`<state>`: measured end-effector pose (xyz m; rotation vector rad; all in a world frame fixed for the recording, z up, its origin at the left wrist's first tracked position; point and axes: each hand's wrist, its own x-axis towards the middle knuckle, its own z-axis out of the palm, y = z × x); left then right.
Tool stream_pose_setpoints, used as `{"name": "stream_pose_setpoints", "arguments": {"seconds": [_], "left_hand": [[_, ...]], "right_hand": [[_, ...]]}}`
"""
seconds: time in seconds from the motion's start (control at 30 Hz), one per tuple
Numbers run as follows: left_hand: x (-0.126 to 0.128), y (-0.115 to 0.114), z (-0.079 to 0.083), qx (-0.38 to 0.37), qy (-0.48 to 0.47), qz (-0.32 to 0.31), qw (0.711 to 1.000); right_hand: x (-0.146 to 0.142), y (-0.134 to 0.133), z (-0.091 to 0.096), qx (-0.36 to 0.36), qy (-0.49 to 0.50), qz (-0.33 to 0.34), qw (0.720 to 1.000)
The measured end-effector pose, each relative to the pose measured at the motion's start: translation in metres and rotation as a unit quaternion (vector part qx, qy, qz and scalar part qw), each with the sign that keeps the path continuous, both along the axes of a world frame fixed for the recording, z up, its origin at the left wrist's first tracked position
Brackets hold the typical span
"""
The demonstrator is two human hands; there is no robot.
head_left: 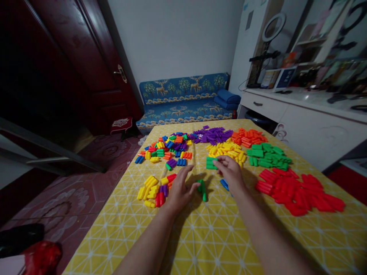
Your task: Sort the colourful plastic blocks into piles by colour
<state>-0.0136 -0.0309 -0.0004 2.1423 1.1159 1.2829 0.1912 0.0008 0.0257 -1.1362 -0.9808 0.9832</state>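
My left hand (180,188) lies over the yellow tablecloth (218,236) with its fingers stretched out, holding nothing. A small green piece (202,188) lies just to its right. My right hand (229,170) is closed in a pinch on a green block (211,163) at its fingertips. A blue piece (224,184) lies under that wrist. A mixed heap of coloured pieces (168,148) is ahead on the left, and a small cluster of yellow, red and purple pieces (155,190) is beside my left hand.
Sorted piles lie on the cloth: purple (213,135), orange (249,137), yellow (228,149), green (268,155), red (298,191). A blue sofa (183,101) stands beyond the table, a white counter (304,114) on the right, and a dark door (94,65) on the left.
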Motion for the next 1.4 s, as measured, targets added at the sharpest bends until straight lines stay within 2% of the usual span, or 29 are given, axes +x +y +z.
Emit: {"name": "stream_pose_setpoints", "arguments": {"seconds": [0.1,0.2,0.3,0.4,0.6,0.67,0.73,0.8,0.87,0.93,1.0,1.1,1.27,1.4], "left_hand": [[0.002,-0.005,0.006,0.008,0.086,-0.076,0.993],[0.007,-0.008,0.012,0.028,0.161,-0.145,0.976],[0.01,-0.008,0.012,0.031,0.186,-0.152,0.97],[0.01,-0.007,0.006,0.016,0.189,-0.132,0.973],[0.005,-0.004,-0.003,0.006,0.164,-0.061,0.985],[0.004,-0.003,-0.001,-0.008,0.132,-0.04,0.99],[0.004,-0.004,0.004,-0.024,0.078,-0.02,0.997],[0.003,-0.005,0.009,-0.039,0.009,-0.001,0.999],[0.003,-0.006,0.012,-0.06,-0.054,0.014,0.997],[0.003,-0.007,0.013,-0.085,-0.097,0.018,0.992],[0.003,-0.007,0.013,-0.106,-0.122,0.014,0.987],[0.003,-0.007,0.013,-0.13,-0.138,0.006,0.982],[0.005,-0.007,0.013,-0.123,-0.098,0.015,0.987],[0.006,-0.006,0.011,-0.107,-0.071,0.027,0.991]], "right_hand": [[0.031,0.014,-0.006,0.015,0.112,-0.159,0.981],[0.061,0.028,-0.018,0.043,0.201,-0.253,0.946],[0.081,0.038,-0.029,0.062,0.239,-0.292,0.924],[0.089,0.043,-0.035,0.075,0.242,-0.308,0.917],[0.084,0.04,-0.029,0.125,0.26,-0.325,0.901],[0.071,0.035,-0.022,0.118,0.254,-0.311,0.908],[0.052,0.027,-0.012,0.109,0.207,-0.259,0.937],[0.027,0.015,-0.003,0.103,0.122,-0.159,0.974],[0.001,0.003,0.005,0.091,0.024,-0.016,0.995],[-0.022,-0.01,0.008,0.089,-0.079,0.115,0.986],[-0.039,-0.02,0.007,0.112,-0.174,0.181,0.961],[-0.053,-0.028,0.002,0.148,-0.265,0.167,0.938],[-0.058,-0.03,-0.005,0.126,-0.351,0.091,0.923],[-0.058,-0.03,-0.007,0.123,-0.401,0.097,0.902]]}}
